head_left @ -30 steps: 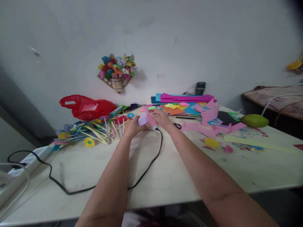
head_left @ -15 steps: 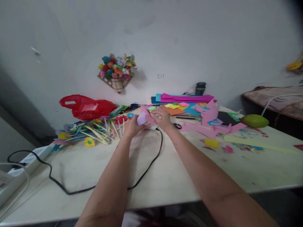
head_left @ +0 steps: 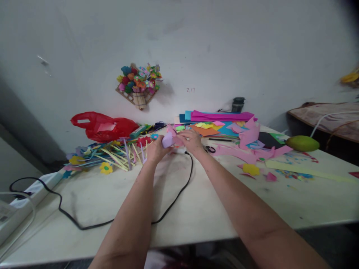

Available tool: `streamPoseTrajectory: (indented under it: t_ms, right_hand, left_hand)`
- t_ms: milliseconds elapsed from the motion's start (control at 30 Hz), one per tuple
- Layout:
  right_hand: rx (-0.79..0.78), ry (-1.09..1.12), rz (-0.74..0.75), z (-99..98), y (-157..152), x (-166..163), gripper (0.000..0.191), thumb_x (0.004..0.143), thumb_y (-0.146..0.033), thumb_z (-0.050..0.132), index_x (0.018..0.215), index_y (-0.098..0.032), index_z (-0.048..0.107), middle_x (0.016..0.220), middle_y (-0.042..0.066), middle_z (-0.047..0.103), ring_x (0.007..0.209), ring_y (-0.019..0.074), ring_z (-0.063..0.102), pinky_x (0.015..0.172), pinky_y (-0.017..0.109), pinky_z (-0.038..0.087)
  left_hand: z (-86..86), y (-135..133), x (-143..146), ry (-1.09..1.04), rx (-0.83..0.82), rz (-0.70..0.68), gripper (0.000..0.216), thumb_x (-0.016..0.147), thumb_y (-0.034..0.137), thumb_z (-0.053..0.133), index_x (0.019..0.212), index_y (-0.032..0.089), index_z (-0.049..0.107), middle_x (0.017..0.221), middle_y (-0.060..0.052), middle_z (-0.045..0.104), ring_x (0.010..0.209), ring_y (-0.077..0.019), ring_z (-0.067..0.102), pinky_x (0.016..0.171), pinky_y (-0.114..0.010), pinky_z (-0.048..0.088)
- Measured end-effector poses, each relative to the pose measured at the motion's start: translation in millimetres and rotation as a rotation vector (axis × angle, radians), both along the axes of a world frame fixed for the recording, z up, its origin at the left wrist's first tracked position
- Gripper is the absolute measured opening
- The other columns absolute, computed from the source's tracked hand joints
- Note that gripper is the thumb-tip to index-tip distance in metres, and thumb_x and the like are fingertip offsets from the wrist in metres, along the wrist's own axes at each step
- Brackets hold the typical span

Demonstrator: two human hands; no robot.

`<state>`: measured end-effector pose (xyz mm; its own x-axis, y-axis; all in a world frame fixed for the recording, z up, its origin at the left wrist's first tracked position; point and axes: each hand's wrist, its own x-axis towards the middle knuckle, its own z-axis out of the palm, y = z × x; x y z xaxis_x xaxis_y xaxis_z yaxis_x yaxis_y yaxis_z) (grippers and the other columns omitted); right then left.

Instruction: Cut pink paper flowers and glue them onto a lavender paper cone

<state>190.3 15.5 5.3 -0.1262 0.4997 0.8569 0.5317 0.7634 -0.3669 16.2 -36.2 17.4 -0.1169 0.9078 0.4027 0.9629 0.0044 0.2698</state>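
Observation:
In the middle of the table my left hand (head_left: 155, 151) is closed around a lavender craft piece (head_left: 168, 140) that looks like thin foam or paper. My right hand (head_left: 192, 141) pinches a pink craft piece (head_left: 170, 128) against the lavender one; where the two meet is partly covered by my fingers. A white object with a black power cord (head_left: 191, 168) lies just under my hands, its body mostly hidden. Dark-handled scissors (head_left: 209, 149) rest beside my right wrist. Left of my left hand are red flower cutouts (head_left: 144, 141).
Paper strips and flowers (head_left: 117, 158) spread at left, with a red plastic bag (head_left: 105, 127) behind. Pink scraps (head_left: 238, 152), coloured sheets (head_left: 224, 116) and a green fruit (head_left: 303, 143) lie right. A white power strip (head_left: 42, 190) lies along the left edge.
The pink piece has shifted down closer against the lavender piece, and my right fingers have moved slightly with it. My left hand keeps its hold in nearly the same place.

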Motion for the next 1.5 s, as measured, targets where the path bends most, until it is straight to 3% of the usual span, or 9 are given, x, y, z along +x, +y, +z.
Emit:
streamPoseTrajectory:
  t_ms: [367,533,700,867,1100,1333,1500]
  right_hand:
    - [-0.134,-0.012,0.063,2.6,-6.9,1.7,0.018,0.083,-0.030,0.064,0.092,-0.025,0.078,0.098,0.005,0.076,0.096,0.0249,0.067,0.090,0.041,0.045]
    - [-0.248,0.080,0.199,3.2,-6.5,2.0,0.021,0.081,-0.027,0.062,0.095,-0.025,0.078,0.098,0.004,0.076,0.096,0.0244,0.067,0.090,0.039,0.048]
    - [-0.335,0.162,0.347,6.6,-8.0,5.7,0.027,0.081,-0.027,0.059,0.100,-0.025,0.077,0.101,0.003,0.075,0.099,0.0230,0.067,0.089,0.037,0.050]
    - [-0.208,0.171,0.333,10.7,-7.8,7.8,0.028,0.085,-0.027,0.053,0.100,-0.024,0.076,0.103,0.004,0.074,0.100,0.0214,0.065,0.092,0.037,0.048]
    - [-0.037,0.287,0.108,2.7,-2.6,7.0,0.037,0.093,-0.041,0.046,0.117,-0.023,0.067,0.128,0.010,0.061,0.122,0.0233,0.054,0.105,0.042,0.041]
    - [0.147,0.073,-0.039,8.2,-18.5,3.2,0.048,0.096,-0.043,0.034,0.140,-0.027,0.046,0.146,0.008,0.044,0.132,0.0251,0.043,0.107,0.046,0.035]
    - [0.233,-0.122,-0.023,15.7,-28.8,6.4,0.052,0.090,-0.042,0.041,0.139,-0.025,0.046,0.146,0.009,0.045,0.126,0.0277,0.047,0.103,0.046,0.037]
  left_hand:
    - [-1.2,1.3,0.2,-0.009,-0.010,0.001,0.072,0.070,0.062,0.066,0.129,0.023,0.052,0.104,-0.013,0.069,0.099,-0.0318,0.065,0.079,-0.036,0.046]
    - [-1.5,1.6,0.3,-0.051,-0.002,-0.019,0.073,0.068,0.061,0.068,0.128,0.023,0.053,0.104,-0.013,0.069,0.100,-0.0320,0.064,0.080,-0.036,0.046]
    - [-3.5,7.0,-5.8,-0.253,0.006,-0.104,0.068,0.065,0.054,0.073,0.123,0.021,0.058,0.105,-0.010,0.068,0.100,-0.0296,0.063,0.081,-0.035,0.047]
    - [-4.4,8.7,-11.2,-0.606,0.064,-0.333,0.064,0.059,0.047,0.079,0.113,0.017,0.062,0.103,-0.006,0.067,0.091,-0.0215,0.062,0.078,-0.029,0.047]
    - [0.1,0.7,-7.0,-1.097,-0.021,-0.574,0.062,0.059,0.048,0.078,0.107,0.015,0.058,0.077,0.000,0.060,0.057,-0.0094,0.051,0.056,-0.024,0.043]
    - [3.5,-3.4,0.0,-1.249,-0.145,-0.592,0.057,0.060,0.048,0.074,0.100,0.013,0.054,0.075,-0.003,0.062,0.052,-0.0103,0.053,0.053,-0.026,0.044]
    - [2.5,-4.4,-4.1,-1.266,-0.250,-0.632,0.048,0.070,0.045,0.068,0.104,0.013,0.054,0.073,-0.006,0.065,0.051,-0.0122,0.056,0.051,-0.026,0.045]
